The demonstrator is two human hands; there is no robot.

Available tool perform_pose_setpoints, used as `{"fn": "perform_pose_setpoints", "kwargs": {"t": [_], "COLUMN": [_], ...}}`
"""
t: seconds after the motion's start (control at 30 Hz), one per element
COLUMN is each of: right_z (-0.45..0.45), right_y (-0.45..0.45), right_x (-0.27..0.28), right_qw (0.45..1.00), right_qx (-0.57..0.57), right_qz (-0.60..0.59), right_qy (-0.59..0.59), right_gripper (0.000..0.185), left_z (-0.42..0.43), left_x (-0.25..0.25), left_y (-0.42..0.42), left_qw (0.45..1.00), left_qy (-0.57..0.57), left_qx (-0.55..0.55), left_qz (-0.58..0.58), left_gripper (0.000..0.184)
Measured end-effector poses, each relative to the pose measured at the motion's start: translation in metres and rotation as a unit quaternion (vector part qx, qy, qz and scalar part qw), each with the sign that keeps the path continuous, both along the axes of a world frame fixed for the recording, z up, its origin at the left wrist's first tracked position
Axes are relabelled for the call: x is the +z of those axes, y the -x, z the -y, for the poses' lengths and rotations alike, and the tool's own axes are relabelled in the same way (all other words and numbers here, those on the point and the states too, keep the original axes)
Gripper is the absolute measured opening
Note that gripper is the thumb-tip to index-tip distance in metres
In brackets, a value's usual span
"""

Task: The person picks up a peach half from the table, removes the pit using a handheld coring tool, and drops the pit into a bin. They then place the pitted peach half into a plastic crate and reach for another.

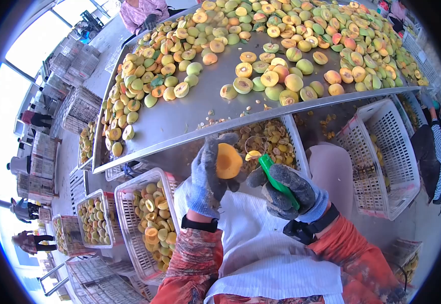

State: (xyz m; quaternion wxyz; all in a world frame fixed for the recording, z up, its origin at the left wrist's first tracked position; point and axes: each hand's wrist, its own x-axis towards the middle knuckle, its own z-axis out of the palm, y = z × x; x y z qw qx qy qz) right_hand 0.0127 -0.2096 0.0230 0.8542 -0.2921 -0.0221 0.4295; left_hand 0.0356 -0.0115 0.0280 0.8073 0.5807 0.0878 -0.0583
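Note:
My left hand [207, 175], in a blue and grey glove, is closed around an apricot half [228, 161], its hollowed orange cut face turned towards my right hand. My right hand [294, 190], gloved alike, grips a green-handled pitting tool [277, 180], its tip pointing up and left. A scrap of orange flesh [252, 155] shows at the tool's tip, apart from the apricot half. Below the hands lies a white striped apron [261, 243]. Just beyond them, under the table edge, a crate of pits and scraps [297, 144] stands partly hidden.
A metal table [205, 109] carries many whole and halved apricots [294, 81]. At left stand a crate of apricot halves [121, 202] and another fruit crate [81, 223]. A white crate [397, 167] stands at right. Other people [142, 15] are around the table and hall.

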Motion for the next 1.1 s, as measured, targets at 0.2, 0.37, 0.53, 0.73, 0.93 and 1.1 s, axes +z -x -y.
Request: {"fn": "perform_pose_setpoints", "kwargs": {"t": [0.2,0.37,0.53,0.73,0.93,1.1], "right_z": [0.028,0.024,0.029,0.045,0.059,0.026], "right_y": [-0.024,-0.03,-0.039,-0.045,-0.051,-0.051], "right_x": [-0.069,-0.068,-0.053,-0.051,-0.042,-0.031], "right_qw": [0.473,0.615,0.703,0.737,0.808,0.645], "right_qx": [-0.122,-0.151,-0.139,-0.15,-0.086,-0.213], "right_qz": [0.547,0.492,0.459,0.403,0.296,0.514], "right_qy": [0.68,0.597,0.525,0.521,0.503,0.524], "right_gripper": [0.041,0.036,0.035,0.035,0.033,0.034], "left_z": [-0.174,-0.217,-0.109,0.004,-0.017,-0.017], "left_x": [-0.059,-0.046,-0.041,-0.111,-0.087,-0.011], "left_y": [0.069,0.058,-0.128,-0.262,-0.23,-0.116], "left_qw": [0.919,0.89,0.902,0.664,0.959,0.957], "left_qy": [-0.342,-0.395,-0.426,-0.73,-0.284,0.28], "left_qx": [0.171,0.178,0.057,-0.117,-0.01,-0.053], "left_qz": [-0.094,-0.138,0.036,0.113,-0.012,-0.05], "left_gripper": [0.031,0.033,0.038,0.062,0.057,0.054]}}
